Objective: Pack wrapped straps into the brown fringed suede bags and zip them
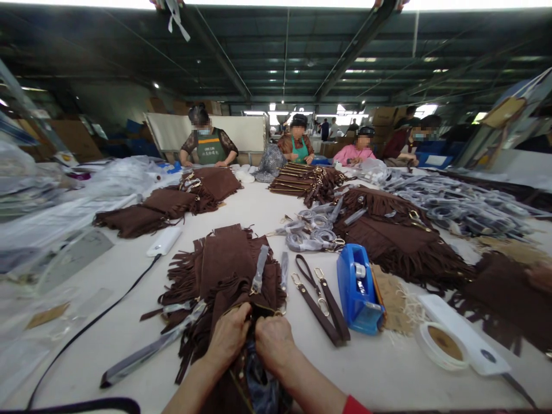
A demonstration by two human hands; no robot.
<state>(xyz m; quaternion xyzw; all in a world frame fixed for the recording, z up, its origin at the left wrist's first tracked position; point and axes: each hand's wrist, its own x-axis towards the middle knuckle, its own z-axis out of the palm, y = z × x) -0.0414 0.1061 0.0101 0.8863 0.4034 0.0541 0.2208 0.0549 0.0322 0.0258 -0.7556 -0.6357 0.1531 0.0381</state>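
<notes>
Fringed bag [233,276] was clenched by left hand [228,339] and right hand [273,342]; straps [323,305] and tape dispenser [357,290] crowded at two o'clock on the table [388,368].

A long white table [259,213] carries heaps of brown fringed bags [224,270], two brown straps [321,305], a blue tape dispenser [357,290], tape rolls [442,345] and wrapped chains [457,207].

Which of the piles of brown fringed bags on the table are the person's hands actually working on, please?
The nearest pile, at the table's near edge. The left hand and right hand grip its front bag; the other piles lie farther off, untouched by them.
</notes>
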